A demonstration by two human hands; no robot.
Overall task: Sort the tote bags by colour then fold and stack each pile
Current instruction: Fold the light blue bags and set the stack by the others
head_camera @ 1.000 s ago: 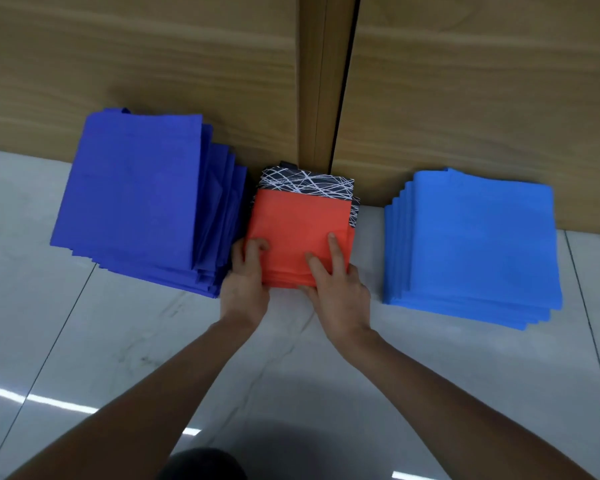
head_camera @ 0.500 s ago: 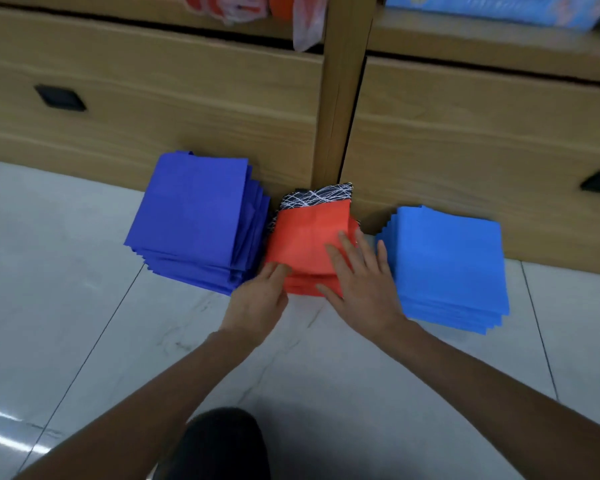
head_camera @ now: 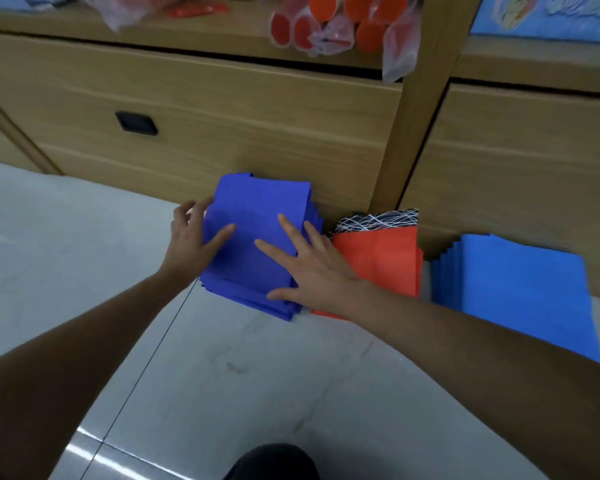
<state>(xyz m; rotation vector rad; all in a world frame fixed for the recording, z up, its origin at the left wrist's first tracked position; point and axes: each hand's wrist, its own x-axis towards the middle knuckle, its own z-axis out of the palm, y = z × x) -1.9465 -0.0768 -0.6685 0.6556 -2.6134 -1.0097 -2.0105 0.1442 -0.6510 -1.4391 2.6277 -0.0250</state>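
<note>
On the floor [head_camera: 84, 254], left hand [head_camera: 191, 237] and right hand [head_camera: 312, 268] press flat, fingers spread, on the dark-blue tote stack [head_camera: 257, 209]; the right hand hides the orange stack [head_camera: 385, 261] at its near corner.

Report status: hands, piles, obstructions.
Left hand, right hand open, flat on dark blue pile. Orange pile, light blue pile stacked to its right. Nothing blocking.

Left forearm [head_camera: 84, 344]: bare, reaches forward from lower left. Right forearm [head_camera: 482, 344]: bare, reaches forward from lower right. Left hand [head_camera: 191, 237]: palm down, fingers spread, slightly bent, thumb stretched toward right. Right hand [head_camera: 309, 268]: palm down, flat, fingers straight, splayed, thumb pointing left. Hands near each other, not touching.
</note>
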